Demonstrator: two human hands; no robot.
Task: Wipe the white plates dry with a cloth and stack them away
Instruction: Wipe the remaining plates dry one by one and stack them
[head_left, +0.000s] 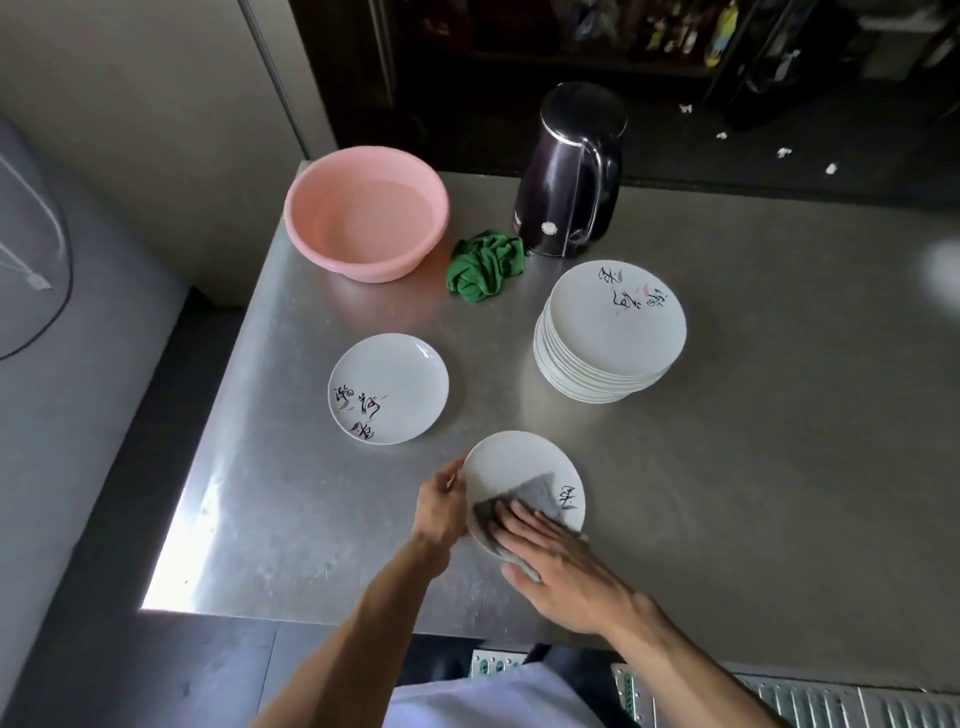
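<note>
A white plate (511, 465) with black brush lettering is tilted over the near part of the steel table. My left hand (441, 501) grips its left rim. My right hand (558, 564) lies flat on a grey cloth (537, 493), pressing it against the plate's face. Another single white plate (388, 388) lies flat to the left. A tall stack of white plates (613, 332) stands at the right, apart from both hands.
A pink basin (366, 213) holding water sits at the back left of the steel table (753, 467). A crumpled green cloth (485, 265) lies beside it, in front of a dark electric kettle (571, 171). The table's left edge drops to the floor.
</note>
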